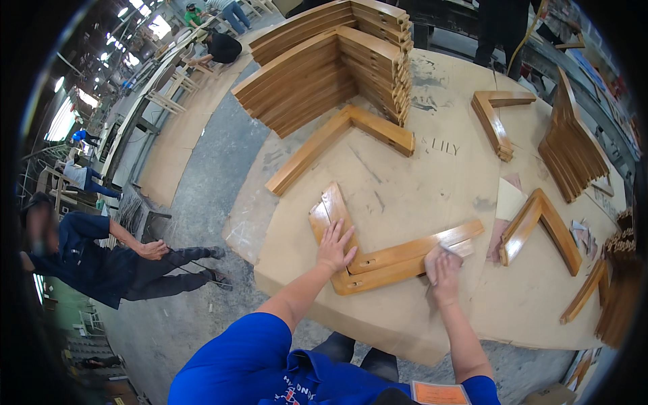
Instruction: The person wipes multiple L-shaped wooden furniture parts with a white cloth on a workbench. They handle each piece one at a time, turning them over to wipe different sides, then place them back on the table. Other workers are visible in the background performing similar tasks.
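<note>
Two varnished L-shaped wooden frame pieces (pixel 388 268) lie nested side by side on the cardboard-covered table in front of me. My left hand (pixel 335 247) rests on them near their corner, its fingers spread. At the right end of the longer arms, my right hand (pixel 443 275) is closed over a pale folded sheet of sandpaper (pixel 433 259), pressing it on the wood. Part of the sheet is hidden under the fingers. Just beyond lies another L-shaped frame piece (pixel 312 150), apart from both hands.
A tall stack of L-shaped pieces (pixel 307 84) stands at the table's far side. More lie at right: single pieces (pixel 496 121), an angled piece (pixel 540 226) and a stack (pixel 570 145). Paper scraps (pixel 509 199) lie between. A person (pixel 101 250) in dark clothes stands at left.
</note>
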### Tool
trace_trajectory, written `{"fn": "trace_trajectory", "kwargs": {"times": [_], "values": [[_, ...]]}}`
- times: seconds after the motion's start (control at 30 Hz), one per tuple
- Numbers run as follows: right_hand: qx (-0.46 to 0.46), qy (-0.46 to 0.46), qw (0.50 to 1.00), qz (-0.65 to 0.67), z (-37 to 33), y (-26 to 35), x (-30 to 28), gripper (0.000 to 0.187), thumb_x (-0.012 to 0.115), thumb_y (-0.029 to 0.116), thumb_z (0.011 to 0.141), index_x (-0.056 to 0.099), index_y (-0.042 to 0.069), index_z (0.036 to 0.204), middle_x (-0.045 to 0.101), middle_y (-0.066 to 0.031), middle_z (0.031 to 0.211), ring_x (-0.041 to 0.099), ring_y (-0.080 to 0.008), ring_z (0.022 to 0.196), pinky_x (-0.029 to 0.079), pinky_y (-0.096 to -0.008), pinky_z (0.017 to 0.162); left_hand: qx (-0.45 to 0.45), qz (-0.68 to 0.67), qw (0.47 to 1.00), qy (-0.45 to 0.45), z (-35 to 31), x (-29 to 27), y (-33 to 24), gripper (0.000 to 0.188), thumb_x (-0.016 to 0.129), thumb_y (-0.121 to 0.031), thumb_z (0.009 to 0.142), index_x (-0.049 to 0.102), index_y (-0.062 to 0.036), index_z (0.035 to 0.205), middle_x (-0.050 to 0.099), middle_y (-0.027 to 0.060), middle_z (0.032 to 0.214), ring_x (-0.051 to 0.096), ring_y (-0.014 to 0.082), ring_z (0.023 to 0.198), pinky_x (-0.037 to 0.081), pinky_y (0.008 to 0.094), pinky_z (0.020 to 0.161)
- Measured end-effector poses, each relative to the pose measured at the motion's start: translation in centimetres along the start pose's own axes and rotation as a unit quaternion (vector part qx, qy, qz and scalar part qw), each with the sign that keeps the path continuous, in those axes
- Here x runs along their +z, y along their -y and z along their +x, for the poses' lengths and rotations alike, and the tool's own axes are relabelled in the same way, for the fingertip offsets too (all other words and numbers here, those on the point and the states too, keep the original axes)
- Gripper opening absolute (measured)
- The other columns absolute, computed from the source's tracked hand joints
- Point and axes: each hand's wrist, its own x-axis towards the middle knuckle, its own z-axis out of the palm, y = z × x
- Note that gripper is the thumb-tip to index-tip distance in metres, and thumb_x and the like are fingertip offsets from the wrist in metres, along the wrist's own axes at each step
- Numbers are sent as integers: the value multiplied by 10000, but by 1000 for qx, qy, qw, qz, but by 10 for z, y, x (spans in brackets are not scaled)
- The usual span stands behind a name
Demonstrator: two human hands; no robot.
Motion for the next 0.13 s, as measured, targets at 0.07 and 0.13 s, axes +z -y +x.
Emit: {"fn": "trace_trajectory", "kwargs": {"times": [0.07, 0.13], "values": [[-38, -17, 999, 15, 5, -5, -6, 517, 524, 108, 852, 449, -7, 1350, 436, -216, 1412, 414, -407, 1298, 326, -505, 1080, -10, 22, 1000, 20, 0, -1, 1, 604, 549, -420, 869, 414, -213, 1421, 222, 141, 1540, 205, 357, 1411, 187, 462, 1152], [-54, -14, 998, 24, 8, -19, -13, 524, 524, 114, 854, 440, -6, 1357, 431, -219, 1415, 413, -409, 1299, 324, -505, 1082, -2, 11, 1000, 7, 0, 0, 2, 610, 550, -421, 868, 408, -213, 1424, 217, 142, 1542, 204, 356, 1412, 188, 464, 1152]]}}
